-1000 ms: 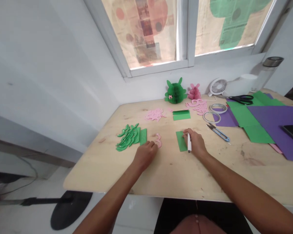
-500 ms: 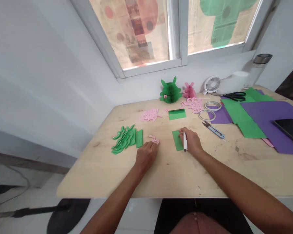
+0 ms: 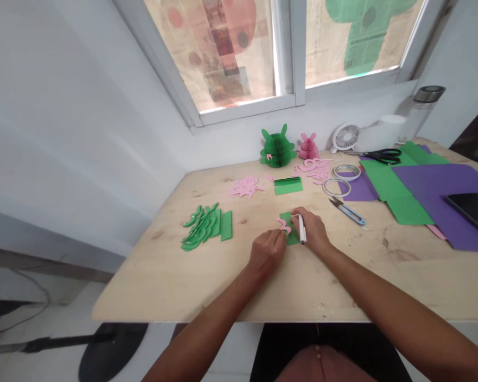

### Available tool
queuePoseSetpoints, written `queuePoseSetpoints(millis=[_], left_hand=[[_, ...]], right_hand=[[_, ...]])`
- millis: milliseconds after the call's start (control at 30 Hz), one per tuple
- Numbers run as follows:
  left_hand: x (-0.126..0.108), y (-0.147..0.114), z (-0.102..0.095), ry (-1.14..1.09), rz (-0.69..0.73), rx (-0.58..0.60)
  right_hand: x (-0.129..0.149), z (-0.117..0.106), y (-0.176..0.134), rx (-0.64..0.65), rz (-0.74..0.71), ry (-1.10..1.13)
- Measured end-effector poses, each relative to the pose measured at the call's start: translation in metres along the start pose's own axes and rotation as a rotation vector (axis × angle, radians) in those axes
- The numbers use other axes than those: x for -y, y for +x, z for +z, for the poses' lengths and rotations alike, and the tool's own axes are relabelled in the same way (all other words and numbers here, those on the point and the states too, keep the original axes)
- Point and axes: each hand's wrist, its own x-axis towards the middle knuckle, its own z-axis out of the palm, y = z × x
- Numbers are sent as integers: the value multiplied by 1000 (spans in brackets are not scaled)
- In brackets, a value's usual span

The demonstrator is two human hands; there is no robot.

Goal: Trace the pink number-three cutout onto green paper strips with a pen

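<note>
My left hand (image 3: 269, 248) is closed on a curved pink paper cutout (image 3: 283, 225), which lies over the left edge of a small green paper rectangle (image 3: 292, 237). Across from it, my right hand (image 3: 311, 229) grips a white marker (image 3: 301, 229) pointing down toward me, its fingertips touching the green rectangle. To the left sits a pile of curved green paper cutouts (image 3: 201, 229) beside another green rectangle (image 3: 226, 225). A folded green paper piece (image 3: 288, 186) lies farther back.
Pink paper scraps (image 3: 245, 187), a green paper figure (image 3: 278, 148) and a pink one (image 3: 308, 147) stand toward the wall. On the right are tape rolls (image 3: 336, 188), thread snips (image 3: 348, 211), black scissors (image 3: 384, 155), purple paper (image 3: 442, 196), a phone (image 3: 472, 212) and a small fan (image 3: 346, 137).
My left hand has moved right, bringing the pink cutout from the bare tabletop onto the edge of the green rectangle. My right hand stays nearly still with the marker.
</note>
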Motion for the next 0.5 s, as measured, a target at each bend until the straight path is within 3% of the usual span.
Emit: queuePoseSetpoints(millis=[500], left_hand=[[2, 10, 6, -61, 230, 116]], right_hand=[[-1, 4, 2, -37, 57, 33]])
